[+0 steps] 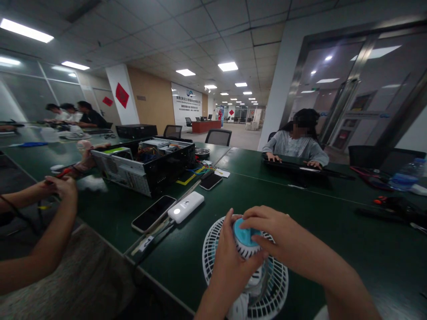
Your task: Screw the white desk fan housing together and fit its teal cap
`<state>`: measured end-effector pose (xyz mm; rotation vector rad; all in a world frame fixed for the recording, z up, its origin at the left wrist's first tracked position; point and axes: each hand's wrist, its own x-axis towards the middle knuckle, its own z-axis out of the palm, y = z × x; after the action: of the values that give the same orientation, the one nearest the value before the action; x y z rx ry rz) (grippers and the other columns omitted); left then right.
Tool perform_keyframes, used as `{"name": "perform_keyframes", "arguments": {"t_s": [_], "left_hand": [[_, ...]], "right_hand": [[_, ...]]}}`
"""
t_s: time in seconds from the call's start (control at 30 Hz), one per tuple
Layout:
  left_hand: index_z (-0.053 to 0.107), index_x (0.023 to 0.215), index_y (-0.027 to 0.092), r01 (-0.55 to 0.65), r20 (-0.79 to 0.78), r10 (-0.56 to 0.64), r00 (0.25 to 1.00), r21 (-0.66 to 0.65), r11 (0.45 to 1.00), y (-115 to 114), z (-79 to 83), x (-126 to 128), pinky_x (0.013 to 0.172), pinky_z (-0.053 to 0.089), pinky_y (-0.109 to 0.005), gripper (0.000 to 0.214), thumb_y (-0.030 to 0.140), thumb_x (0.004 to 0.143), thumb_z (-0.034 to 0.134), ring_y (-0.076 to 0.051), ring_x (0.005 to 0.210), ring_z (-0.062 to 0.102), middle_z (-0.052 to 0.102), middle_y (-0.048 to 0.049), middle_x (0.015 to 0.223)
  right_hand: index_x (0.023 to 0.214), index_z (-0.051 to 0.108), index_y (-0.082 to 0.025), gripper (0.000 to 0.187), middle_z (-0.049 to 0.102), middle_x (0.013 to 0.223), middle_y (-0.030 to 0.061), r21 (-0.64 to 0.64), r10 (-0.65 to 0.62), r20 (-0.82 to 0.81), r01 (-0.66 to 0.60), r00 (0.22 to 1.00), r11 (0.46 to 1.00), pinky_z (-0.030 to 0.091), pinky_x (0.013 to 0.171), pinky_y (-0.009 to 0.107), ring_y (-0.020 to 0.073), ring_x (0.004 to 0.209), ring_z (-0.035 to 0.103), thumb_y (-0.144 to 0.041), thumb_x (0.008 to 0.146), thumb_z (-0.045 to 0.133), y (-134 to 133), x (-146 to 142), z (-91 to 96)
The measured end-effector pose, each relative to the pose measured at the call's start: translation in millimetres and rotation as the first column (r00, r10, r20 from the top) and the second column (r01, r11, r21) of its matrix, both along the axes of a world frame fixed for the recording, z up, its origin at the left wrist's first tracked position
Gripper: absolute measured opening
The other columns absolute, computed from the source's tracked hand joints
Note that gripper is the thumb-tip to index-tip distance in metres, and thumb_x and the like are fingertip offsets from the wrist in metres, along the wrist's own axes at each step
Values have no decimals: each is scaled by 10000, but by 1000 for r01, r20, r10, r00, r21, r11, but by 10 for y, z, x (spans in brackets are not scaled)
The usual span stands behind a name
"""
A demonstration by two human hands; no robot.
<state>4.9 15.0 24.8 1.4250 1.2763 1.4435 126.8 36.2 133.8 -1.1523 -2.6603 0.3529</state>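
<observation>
Table: long and dark green (320, 222), running from the near edge to the far left; seams cross its top.
Far-side worker: one person (295, 144) seated at the far right, both hands on a black flat object (283, 166).
Computer case: opened (147, 166), left of centre, inner wiring showing; a co-worker's hand (87, 159) is at its left end.
Left neighbour: two bare forearms (43, 249) reach in from the left, hands close together near the case.
Fan: white-grilled (256, 284), on the near part of the table, right of the phones, below the wearer's hands; its housing faces up, ringed by the grille.
Left hand: the wearer's (230, 262), wrapped about the left and near sides of the fan housing, thumb across the near side.
Right hand: the wearer's (271, 226), coming in from the right, fingertips closed on the blue knob (247, 233) atop the housing. The two hands meet around it.
Phones: one near (154, 214), one farther off (211, 181), both dark-screened.
Power bank: white (186, 207), between the phones, cable at its near end, round light lit.
</observation>
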Motion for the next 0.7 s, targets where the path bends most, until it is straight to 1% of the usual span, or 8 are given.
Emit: {"name": "perform_keyframes", "arguments": {"t_s": [0.1, 0.23, 0.43, 0.57, 0.7], "left_hand": [[244, 1352, 210, -3, 5, 3, 1000, 14, 1000, 5, -15, 3, 1037, 301, -455, 832, 260, 659, 701, -289, 1216, 442, 454, -112, 1319], [243, 1354, 209, 0, 13, 0, 1000, 11, 1000, -2, -10, 3, 1039, 295, -449, 842, 262, 653, 708, -285, 1210, 444, 459, -106, 1311], [226, 1349, 206, 20, -19, -20, 1000, -3, 1000, -9, 15, -12, 1040, 295, -462, 826, 253, 667, 689, -285, 1218, 432, 457, -106, 1313], [232, 1337, 212, 17, -25, -17, 1000, -3, 1000, 0, 15, -15, 1041, 291, -473, 807, 250, 666, 677, -294, 1223, 431, 450, -111, 1316], [224, 1340, 210, 8, -23, -8, 1000, 8, 1000, -1, 23, -6, 1036, 301, -472, 814, 257, 663, 674, -294, 1223, 436, 458, -114, 1312]], "right_hand": [[1008, 646, -198, 352, 604, 1128, 52, -21, 12, 11, -12, 1000, 1000, 403, 922, 326, 168, 1043, 533, -14, 781, 449, 23, 5, -14], [1020, 640, -194, 346, 615, 1079, 50, -18, -2, 21, 3, 1000, 1000, 419, 890, 323, 168, 994, 551, -16, 787, 455, 32, -29, -14], [949, 642, -194, 261, 599, 962, 35, 37, -68, 77, 65, 995, 997, 436, 764, 299, 171, 887, 576, -38, 799, 497, 4, -81, -18], [931, 641, -183, 210, 594, 918, 39, 81, -90, 116, 81, 989, 993, 435, 707, 280, 162, 814, 587, -73, 817, 503, -10, -126, -20], [932, 634, -177, 189, 619, 920, 61, 125, -194, 195, 172, 961, 977, 446, 681, 296, 188, 806, 613, -126, 853, 471, -33, -216, -12]]}}
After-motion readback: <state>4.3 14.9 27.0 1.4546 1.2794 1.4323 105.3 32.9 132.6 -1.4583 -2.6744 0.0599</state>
